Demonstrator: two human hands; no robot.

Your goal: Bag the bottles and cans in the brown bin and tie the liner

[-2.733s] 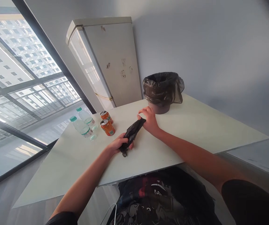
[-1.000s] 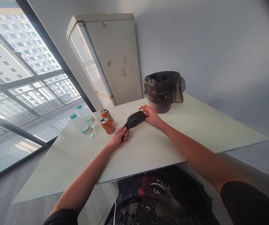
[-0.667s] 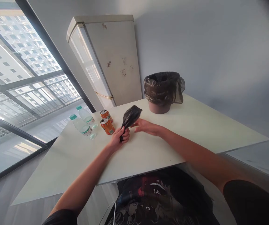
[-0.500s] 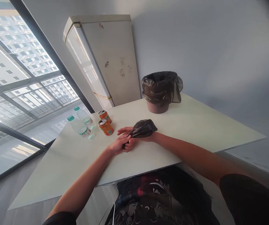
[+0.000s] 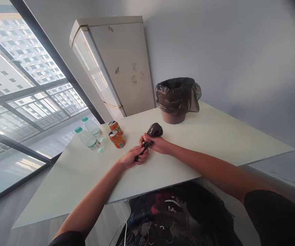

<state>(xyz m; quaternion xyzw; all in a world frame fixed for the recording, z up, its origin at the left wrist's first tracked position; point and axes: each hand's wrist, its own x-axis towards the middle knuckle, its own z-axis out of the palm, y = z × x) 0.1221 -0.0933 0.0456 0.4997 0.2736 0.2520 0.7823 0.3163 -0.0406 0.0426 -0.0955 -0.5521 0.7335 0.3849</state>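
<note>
A black plastic bag (image 5: 155, 130) is bunched up between my two hands, just above the table's front part. My left hand (image 5: 133, 157) is closed on its gathered lower end. Farther up, my right hand (image 5: 158, 144) wraps round the bag's middle, and a puffed end sticks out beyond the fingers. Two orange drink cans (image 5: 117, 139) stand to the left of my hands, their tops facing up. Beside them are two clear plastic bottles (image 5: 90, 141) with green caps.
At the table's back stands a brownish bin (image 5: 173, 118) with a black liner (image 5: 171, 97) folded over its rim. The white table (image 5: 221, 136) narrows to a corner on the right. A fridge (image 5: 123, 61) is behind it, and windows (image 5: 21, 85) are at left.
My right hand has gone from lying open under the bag to closing round its middle. The bag's far end is now squeezed smaller. My left hand keeps its hold.
</note>
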